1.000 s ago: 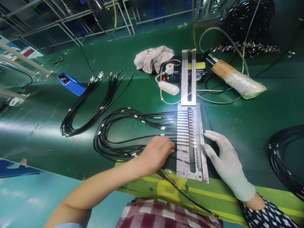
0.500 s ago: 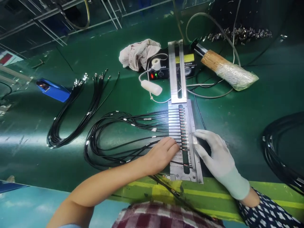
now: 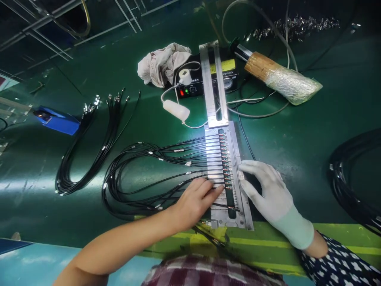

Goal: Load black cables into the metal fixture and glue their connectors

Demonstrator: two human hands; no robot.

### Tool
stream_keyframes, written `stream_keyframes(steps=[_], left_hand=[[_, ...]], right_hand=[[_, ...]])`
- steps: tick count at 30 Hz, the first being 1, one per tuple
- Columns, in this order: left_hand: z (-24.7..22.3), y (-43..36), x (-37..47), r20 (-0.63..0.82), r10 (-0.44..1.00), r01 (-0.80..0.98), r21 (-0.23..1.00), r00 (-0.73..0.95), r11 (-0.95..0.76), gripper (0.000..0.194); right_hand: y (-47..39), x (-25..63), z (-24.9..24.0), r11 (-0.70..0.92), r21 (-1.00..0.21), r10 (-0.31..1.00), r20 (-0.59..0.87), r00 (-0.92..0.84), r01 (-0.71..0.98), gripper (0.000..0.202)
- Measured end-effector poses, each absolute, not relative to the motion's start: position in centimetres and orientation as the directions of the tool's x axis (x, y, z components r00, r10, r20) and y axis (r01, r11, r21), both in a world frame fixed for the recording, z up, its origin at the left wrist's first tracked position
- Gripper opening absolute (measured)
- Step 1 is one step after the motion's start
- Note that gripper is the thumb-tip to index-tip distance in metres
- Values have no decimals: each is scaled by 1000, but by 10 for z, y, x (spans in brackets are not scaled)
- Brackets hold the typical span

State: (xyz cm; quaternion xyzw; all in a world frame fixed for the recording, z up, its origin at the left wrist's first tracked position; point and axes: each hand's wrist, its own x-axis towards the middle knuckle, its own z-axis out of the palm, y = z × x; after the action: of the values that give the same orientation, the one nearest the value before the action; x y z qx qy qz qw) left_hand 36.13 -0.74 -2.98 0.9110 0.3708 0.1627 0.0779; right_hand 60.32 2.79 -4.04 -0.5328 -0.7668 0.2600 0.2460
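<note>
A slotted metal fixture (image 3: 214, 193) lies on the bench with black cables (image 3: 166, 184) set side by side across it, their stripped ends showing coloured wires at the slot. My bare left hand (image 3: 195, 200) is over the fixture's left side, fingers curled and thumb stretched towards the slot, pressed on a black cable that it partly hides. In a white glove, my right hand (image 3: 268, 190) touches the fixture's right edge with its fingertips, thumb and fingers apart. Nearer me, one separate cable end (image 3: 229, 207) crosses the slot.
Above the fixture, a slotted metal bar (image 3: 208, 91) leans over a black control box (image 3: 193, 90). A taped-handle iron (image 3: 276, 77), a cloth (image 3: 165, 63) and a white plug lead surround it. Cable bundles (image 3: 67, 174) lie left, a cable coil (image 3: 335, 178) right, and small metal parts (image 3: 297, 28) behind.
The camera view has shifted slightly. My left fingers have drawn back a little from the slot, the thumb staying near it. My right hand keeps its place on the fixture's edge.
</note>
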Motion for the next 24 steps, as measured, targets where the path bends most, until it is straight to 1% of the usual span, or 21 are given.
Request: stream_keyframes(steps=[2, 4, 7, 10, 13, 15, 16, 18, 20, 22, 24], left_hand=[[-30, -13, 358, 180, 690, 644, 254, 701, -721, 40], [-33, -16, 356, 168, 671, 632, 234, 722, -739, 43], [-37, -13, 359, 168, 660, 635, 184, 732, -751, 41], [-36, -5, 367, 117, 645, 636, 111, 755, -764, 40], [-31, 0, 373, 106, 666, 663, 68, 738, -745, 39], [-27, -3, 371, 126, 700, 693, 100, 703, -714, 38], [-25, -5, 369, 133, 713, 699, 141, 688, -701, 39], [-21, -13, 360, 127, 720, 675, 268, 682, -687, 37], [-19, -23, 352, 79, 717, 641, 389, 693, -662, 36], [-20, -31, 346, 36, 725, 640, 441, 687, -629, 32], [-23, -35, 343, 69, 750, 648, 457, 657, -610, 26]], right_hand=[[28, 603, -40, 295, -660, 947, 104, -304, 691, 26], [29, 603, -41, 298, -657, 948, 117, -297, 693, 25], [30, 602, -42, 297, -651, 949, 120, -292, 698, 25], [31, 603, -42, 297, -648, 948, 109, -300, 701, 25], [30, 604, -43, 313, -653, 942, 120, -315, 689, 25], [30, 604, -43, 320, -660, 940, 132, -313, 680, 24], [30, 604, -42, 321, -663, 940, 135, -314, 676, 25], [30, 604, -42, 323, -669, 939, 137, -316, 670, 25], [30, 604, -40, 325, -673, 937, 132, -325, 664, 25], [31, 604, -40, 328, -669, 936, 133, -327, 667, 25], [31, 604, -41, 331, -662, 935, 138, -325, 672, 25]])
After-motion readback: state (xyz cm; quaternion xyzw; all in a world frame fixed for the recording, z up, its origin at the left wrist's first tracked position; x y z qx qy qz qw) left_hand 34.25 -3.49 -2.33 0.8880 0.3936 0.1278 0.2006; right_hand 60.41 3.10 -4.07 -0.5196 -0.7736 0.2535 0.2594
